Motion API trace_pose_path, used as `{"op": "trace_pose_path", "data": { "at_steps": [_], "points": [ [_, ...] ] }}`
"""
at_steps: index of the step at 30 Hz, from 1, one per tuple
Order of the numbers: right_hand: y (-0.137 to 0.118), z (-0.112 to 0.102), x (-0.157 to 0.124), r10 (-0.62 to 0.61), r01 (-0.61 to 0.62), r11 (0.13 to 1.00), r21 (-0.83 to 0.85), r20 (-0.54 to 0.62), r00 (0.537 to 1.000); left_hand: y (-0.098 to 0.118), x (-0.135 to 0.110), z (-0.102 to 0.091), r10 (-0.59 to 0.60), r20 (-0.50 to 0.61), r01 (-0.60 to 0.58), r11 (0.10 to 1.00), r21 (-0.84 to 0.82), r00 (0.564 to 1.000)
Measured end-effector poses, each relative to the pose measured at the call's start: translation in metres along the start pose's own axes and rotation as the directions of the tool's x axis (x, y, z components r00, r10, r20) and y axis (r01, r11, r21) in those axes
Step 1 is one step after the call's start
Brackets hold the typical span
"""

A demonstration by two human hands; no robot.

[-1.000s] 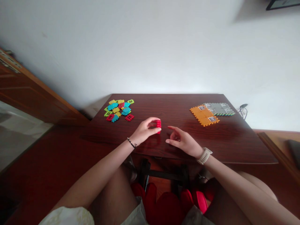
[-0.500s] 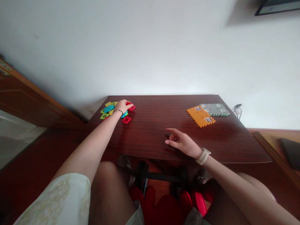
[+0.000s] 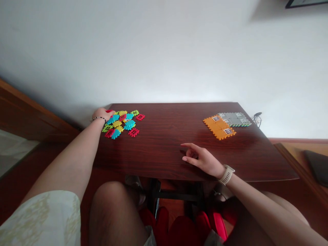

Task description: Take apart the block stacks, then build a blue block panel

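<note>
At the far left of the table, my left hand (image 3: 100, 113) has its fingers closed around a small red interlocking plastic piece (image 3: 110, 111), which is partly hidden. Right beside it lies a loose pile of interlocking pieces: a blue one (image 3: 129, 125), a yellow one (image 3: 117, 123), a green one (image 3: 134, 112) and a red window-frame one (image 3: 133, 132), among several others. My right hand (image 3: 202, 159) hovers or rests near the front middle of the table, fingers apart and loosely curled, holding nothing.
On the right of the brown table (image 3: 164, 136) lie a joined orange panel (image 3: 219, 127) with white windows and a grey panel (image 3: 234, 119) touching it. A black cable (image 3: 257, 118) hangs past the right edge. The wall (image 3: 164, 51) stands behind.
My left hand has moved left from the pile's right side to its far left edge with the red piece, uncovering more pieces. My right hand has barely moved. The view has shifted slightly.
</note>
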State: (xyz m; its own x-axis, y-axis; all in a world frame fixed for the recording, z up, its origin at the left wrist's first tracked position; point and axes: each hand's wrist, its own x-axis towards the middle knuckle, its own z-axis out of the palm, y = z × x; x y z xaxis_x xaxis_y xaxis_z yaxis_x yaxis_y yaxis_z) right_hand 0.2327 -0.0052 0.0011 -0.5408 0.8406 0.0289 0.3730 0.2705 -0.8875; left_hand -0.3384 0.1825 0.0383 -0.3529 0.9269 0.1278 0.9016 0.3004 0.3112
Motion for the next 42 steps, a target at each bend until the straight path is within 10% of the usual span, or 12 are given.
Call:
{"op": "trace_pose_path", "data": {
  "at_steps": [8, 27, 32, 36, 42],
  "points": [
    [0.003, -0.001, 0.005, 0.015, -0.017, 0.999, -0.031, -0.058, 0.998, 0.006, 0.016, -0.003, -0.235, 0.003, 0.234, 0.969, 0.083, 0.972],
    [0.003, -0.004, 0.010, 0.014, -0.016, 0.999, -0.042, -0.032, 0.999, 0.085, 0.039, 0.053, 0.023, -0.074, -0.034, 0.989, -0.146, 0.997],
    [-0.002, -0.020, 0.005, -0.053, 0.028, 0.987, -0.155, -0.158, 0.986, 0.108, -0.014, 0.043, -0.017, -0.221, -0.055, 0.947, -0.315, 0.975],
    [0.010, -0.054, 0.006, -0.227, -0.027, 0.868, -0.495, -0.446, 0.865, 0.149, -0.097, 0.045, 0.193, -0.167, -0.250, 0.841, -0.479, 0.967],
    [0.054, -0.099, 0.003, -0.068, -0.420, 0.661, -0.622, -0.607, 0.792, 0.221, -0.232, 0.054, 0.617, -0.115, -0.557, 0.595, -0.579, 0.778]
  ]
}}
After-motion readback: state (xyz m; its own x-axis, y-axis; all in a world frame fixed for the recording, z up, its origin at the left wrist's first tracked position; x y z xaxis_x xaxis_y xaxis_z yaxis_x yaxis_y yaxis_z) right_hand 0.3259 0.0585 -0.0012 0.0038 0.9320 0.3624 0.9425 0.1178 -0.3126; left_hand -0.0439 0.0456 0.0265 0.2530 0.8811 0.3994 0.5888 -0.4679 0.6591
